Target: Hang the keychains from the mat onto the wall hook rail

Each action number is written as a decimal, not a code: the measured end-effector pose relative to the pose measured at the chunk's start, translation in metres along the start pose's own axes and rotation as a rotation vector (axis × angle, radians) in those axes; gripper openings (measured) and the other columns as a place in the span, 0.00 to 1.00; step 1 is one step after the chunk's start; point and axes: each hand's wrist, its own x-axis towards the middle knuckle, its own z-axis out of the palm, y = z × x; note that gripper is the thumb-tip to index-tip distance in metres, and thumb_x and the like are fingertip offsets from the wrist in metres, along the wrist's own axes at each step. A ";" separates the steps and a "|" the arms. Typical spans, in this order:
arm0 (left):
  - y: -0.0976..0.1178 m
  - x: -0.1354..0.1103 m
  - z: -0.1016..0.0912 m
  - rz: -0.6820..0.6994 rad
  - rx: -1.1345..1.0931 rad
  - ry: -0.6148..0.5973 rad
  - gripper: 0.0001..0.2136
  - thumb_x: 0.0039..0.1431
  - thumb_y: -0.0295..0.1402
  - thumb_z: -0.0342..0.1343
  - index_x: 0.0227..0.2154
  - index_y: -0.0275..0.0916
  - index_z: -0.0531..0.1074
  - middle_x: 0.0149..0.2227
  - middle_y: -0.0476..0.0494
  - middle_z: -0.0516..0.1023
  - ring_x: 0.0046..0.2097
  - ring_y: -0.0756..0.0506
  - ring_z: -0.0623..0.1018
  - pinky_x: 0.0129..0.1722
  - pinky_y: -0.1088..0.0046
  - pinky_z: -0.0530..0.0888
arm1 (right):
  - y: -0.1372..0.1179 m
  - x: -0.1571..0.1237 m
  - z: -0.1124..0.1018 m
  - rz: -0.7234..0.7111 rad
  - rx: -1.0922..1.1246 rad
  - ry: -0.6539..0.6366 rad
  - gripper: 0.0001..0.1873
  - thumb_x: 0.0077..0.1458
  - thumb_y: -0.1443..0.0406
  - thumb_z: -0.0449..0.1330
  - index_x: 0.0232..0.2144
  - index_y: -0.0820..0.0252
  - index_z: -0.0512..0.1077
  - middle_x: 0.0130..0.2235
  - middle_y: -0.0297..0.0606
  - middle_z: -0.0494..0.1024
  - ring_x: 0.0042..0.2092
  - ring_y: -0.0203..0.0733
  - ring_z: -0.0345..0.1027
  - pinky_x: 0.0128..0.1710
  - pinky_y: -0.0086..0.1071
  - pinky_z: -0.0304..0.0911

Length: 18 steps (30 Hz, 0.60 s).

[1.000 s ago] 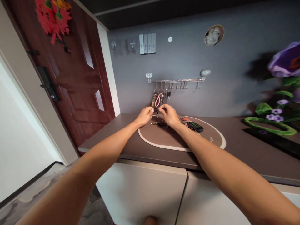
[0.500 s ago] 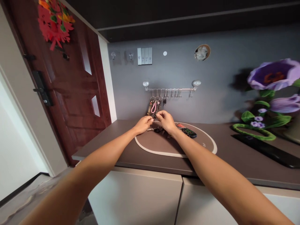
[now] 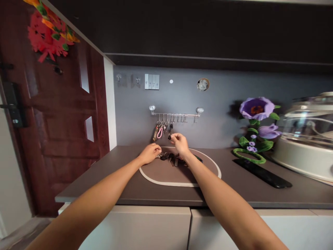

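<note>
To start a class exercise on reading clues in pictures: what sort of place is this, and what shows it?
Probably a home entryway: there is a dark red door with a lever handle, and key rings hang from a wall-mounted hook rail.

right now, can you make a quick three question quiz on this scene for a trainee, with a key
1. Which hand holds the small dark keys?
2. True or false: the pink loop lies beside the purple flowers.
3. Fill in: the other keys lie on an oval, pale-edged ____.

Key:
1. The right hand.
2. False; it hangs from the hook rail.
3. Mat.
</note>
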 end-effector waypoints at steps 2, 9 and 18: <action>0.000 0.000 0.000 -0.001 0.008 0.000 0.10 0.54 0.33 0.46 0.30 0.36 0.72 0.31 0.45 0.70 0.31 0.50 0.69 0.33 0.74 0.65 | -0.002 0.004 -0.003 0.017 0.026 0.040 0.11 0.40 0.60 0.59 0.25 0.63 0.67 0.28 0.33 0.70 0.32 0.33 0.64 0.33 0.29 0.66; -0.004 0.000 0.002 -0.013 0.032 -0.009 0.11 0.55 0.34 0.46 0.30 0.36 0.72 0.30 0.45 0.71 0.31 0.50 0.69 0.33 0.74 0.65 | -0.033 0.030 -0.009 0.115 0.140 0.173 0.02 0.47 0.70 0.54 0.24 0.64 0.66 0.24 0.31 0.68 0.25 0.28 0.63 0.26 0.24 0.64; -0.006 0.001 0.003 0.002 0.039 -0.006 0.10 0.55 0.32 0.46 0.30 0.36 0.72 0.31 0.45 0.72 0.32 0.50 0.70 0.34 0.75 0.65 | -0.053 0.067 -0.001 0.219 0.029 0.219 0.07 0.50 0.74 0.50 0.23 0.64 0.64 0.20 0.31 0.68 0.20 0.27 0.62 0.22 0.23 0.64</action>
